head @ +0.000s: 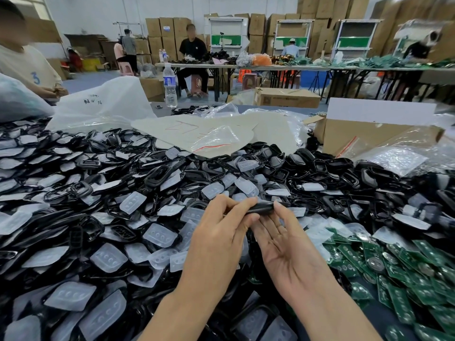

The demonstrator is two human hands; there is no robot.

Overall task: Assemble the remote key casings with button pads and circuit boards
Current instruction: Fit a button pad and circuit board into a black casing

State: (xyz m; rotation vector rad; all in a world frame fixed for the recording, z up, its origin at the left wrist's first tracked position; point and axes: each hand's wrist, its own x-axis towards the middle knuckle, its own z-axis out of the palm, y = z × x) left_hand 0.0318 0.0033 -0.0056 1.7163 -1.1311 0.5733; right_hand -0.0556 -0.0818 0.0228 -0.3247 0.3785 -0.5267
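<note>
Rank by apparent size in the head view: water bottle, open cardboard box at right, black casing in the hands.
1. cardboard box
2-3. water bottle and black casing, pinched by the left hand and touched by the right hand: similar length, casing edge-on and far nearer the camera, so unranked.

Black casing (pixel 261 207) held over heaped button pads (pixel 160 235).
Left hand (pixel 221 232) pinches its left end; right hand (pixel 283 244) lies palm up, fingertips (pixel 277 206) touching its right end.

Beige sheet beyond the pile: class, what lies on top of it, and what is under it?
A crumpled clear plastic bag lies on the beige sheet. Its near edge overlaps the black casings and button pads; whatever else lies beneath is covered.
</note>
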